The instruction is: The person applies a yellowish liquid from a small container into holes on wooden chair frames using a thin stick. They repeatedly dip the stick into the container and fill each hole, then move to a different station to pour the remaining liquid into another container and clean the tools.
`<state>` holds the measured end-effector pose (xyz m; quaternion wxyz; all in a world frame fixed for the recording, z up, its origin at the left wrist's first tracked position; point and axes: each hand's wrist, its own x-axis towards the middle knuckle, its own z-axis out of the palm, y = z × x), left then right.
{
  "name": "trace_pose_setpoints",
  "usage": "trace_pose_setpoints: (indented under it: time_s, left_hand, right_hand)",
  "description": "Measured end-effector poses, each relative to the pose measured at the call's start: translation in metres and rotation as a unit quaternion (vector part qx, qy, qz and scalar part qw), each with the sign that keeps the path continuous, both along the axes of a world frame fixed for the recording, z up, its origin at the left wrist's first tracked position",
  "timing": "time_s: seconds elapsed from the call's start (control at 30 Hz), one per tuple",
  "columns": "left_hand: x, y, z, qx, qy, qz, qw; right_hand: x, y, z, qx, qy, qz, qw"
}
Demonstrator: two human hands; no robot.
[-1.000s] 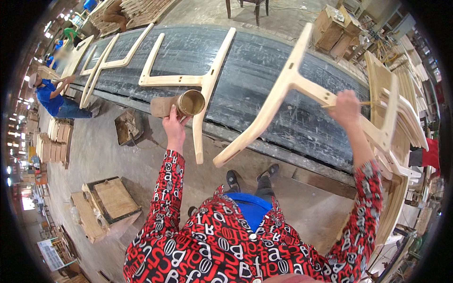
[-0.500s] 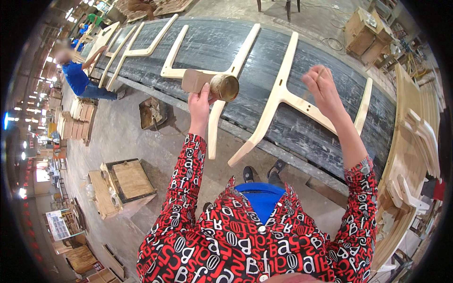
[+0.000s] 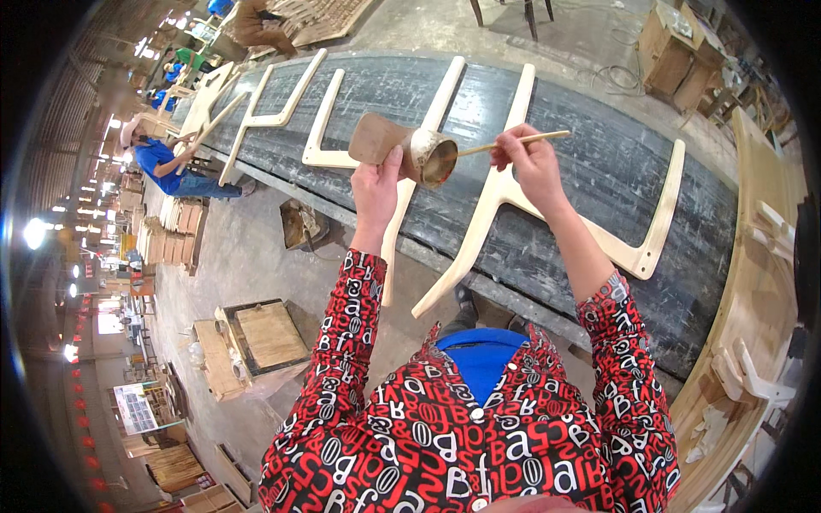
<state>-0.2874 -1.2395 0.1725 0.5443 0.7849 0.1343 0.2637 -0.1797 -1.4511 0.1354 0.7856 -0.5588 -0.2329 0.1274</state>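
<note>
My left hand (image 3: 376,192) is closed around a stained round pot (image 3: 434,159) with a brown flat flap (image 3: 376,139) on its left side. The pot is tilted, its mouth facing right. Between the fingers of my right hand (image 3: 532,169) is a thin wooden stick (image 3: 549,137), its left end at the pot's mouth. What the pot contains is hard to make out. Below my right hand a pale wooden chair frame (image 3: 481,227) lies on the dark table (image 3: 590,145), one leg jutting past the near edge. A second frame (image 3: 329,159) lies beyond the pot, partly covered by it.
More frames (image 3: 272,120) lie along the table to the far left, where a person in blue (image 3: 158,162) handles one. A wooden rack (image 3: 727,299) with pale parts stands at right. On the floor at left are a wooden box (image 3: 265,342) and a dirty bin (image 3: 301,224).
My right hand has moved left from above the near frame to the pot, bringing the stick to its mouth. The pot has shifted slightly right in view, still in my left hand.
</note>
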Motion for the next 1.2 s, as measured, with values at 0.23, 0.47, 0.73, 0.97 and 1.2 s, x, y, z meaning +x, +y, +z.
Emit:
trace_pose_setpoints:
  time_s: [0.23, 0.47, 0.73, 0.97, 1.2]
  left_hand:
    - [0.035, -0.011, -0.027, -0.082, -0.024, -0.028, 0.996]
    - [0.065, 0.003, -0.073, -0.273, -0.025, -0.047, 0.960]
    - [0.091, 0.005, -0.111, -0.364, -0.027, -0.038, 0.930]
    - [0.114, -0.012, -0.144, -0.386, -0.011, -0.043, 0.921]
    - [0.113, 0.001, -0.183, -0.373, 0.037, 0.003, 0.927]
  right_hand:
    - [0.009, 0.015, -0.047, 0.065, 0.251, -0.082, 0.962]
    - [0.024, 0.000, -0.063, 0.128, 0.250, -0.072, 0.957]
    - [0.034, 0.004, -0.077, 0.110, 0.205, -0.142, 0.962]
    - [0.037, 0.007, -0.117, 0.078, 0.410, -0.222, 0.881]
    - [0.057, -0.008, -0.089, -0.056, 0.153, -0.171, 0.972]
